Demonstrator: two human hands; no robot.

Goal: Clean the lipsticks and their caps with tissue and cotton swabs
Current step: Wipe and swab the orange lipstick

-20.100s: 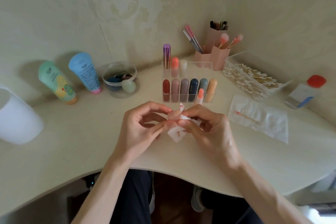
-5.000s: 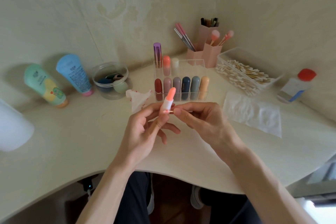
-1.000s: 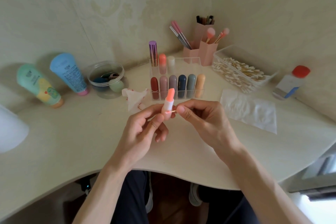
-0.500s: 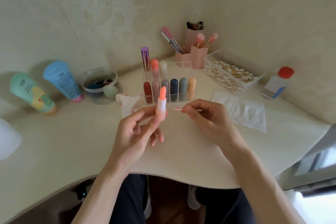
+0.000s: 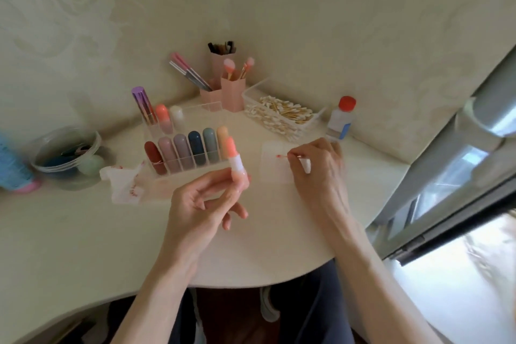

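Above the desk point(image 5: 83, 232), the left hand point(image 5: 201, 204) held the uncapped coral lipstick point(image 5: 234, 159) upright, thumb and fingers pinched on its base. Beside it, the right hand point(image 5: 321, 176) pinched a red-tipped cotton swab point(image 5: 287, 157) over the flat tissue point(image 5: 272, 173). A stained crumpled tissue point(image 5: 125, 184) lay against the lipstick organizer point(image 5: 201, 112).

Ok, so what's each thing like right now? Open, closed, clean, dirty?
Lipstick: uncapped, upright, pinched in left hand.
Swab: tip stained red, pinched in right hand.
Crumpled tissue: stained red, not held.
Flat tissue: spread out.
Rack lipsticks: capped, standing.
Swab box: open, filled.
Bottle: capped.
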